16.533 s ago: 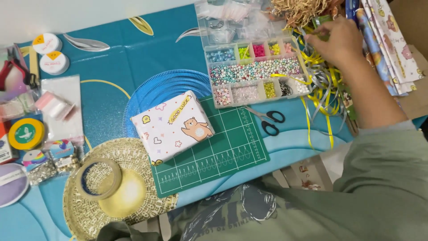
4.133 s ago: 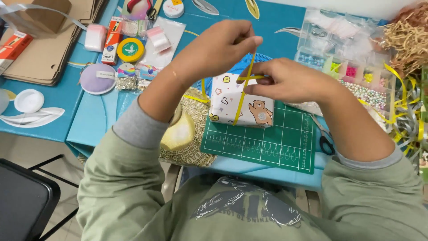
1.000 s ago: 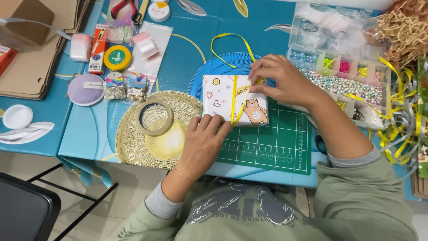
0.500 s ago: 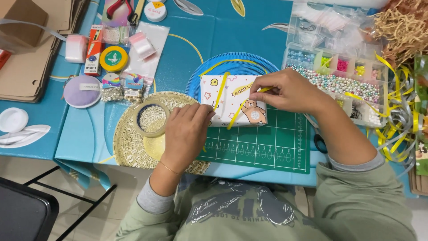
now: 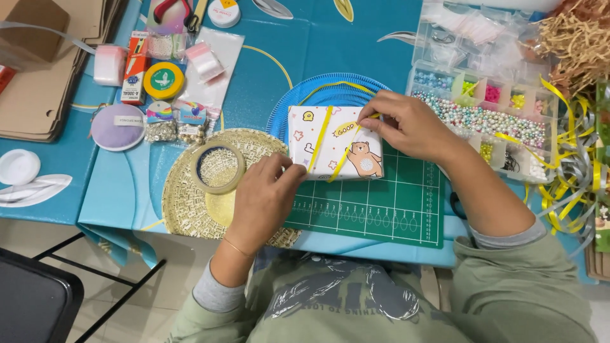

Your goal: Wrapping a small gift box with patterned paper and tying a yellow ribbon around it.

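A small gift box [image 5: 333, 143] wrapped in white paper with cartoon prints lies on the green cutting mat [image 5: 375, 206]. A thin yellow ribbon [image 5: 321, 136] crosses its top in two strands. My left hand [image 5: 264, 197] pinches the ribbon at the box's near left edge. My right hand [image 5: 406, 124] holds the ribbon at the box's far right corner, fingers pressed on the paper.
A tape roll [image 5: 218, 167] rests on a gold round placemat [image 5: 190, 203]. A blue paper plate [image 5: 298, 101] lies behind the box. A clear bead organiser [image 5: 495, 95] stands at right, loose yellow ribbons [image 5: 572, 178] beside it. Craft supplies and cardboard [image 5: 32, 95] sit at left.
The ribbon now lies over the box in two strands. My left hand moved right to the box's near edge and took the ribbon; my right hand shifted to the far right corner.
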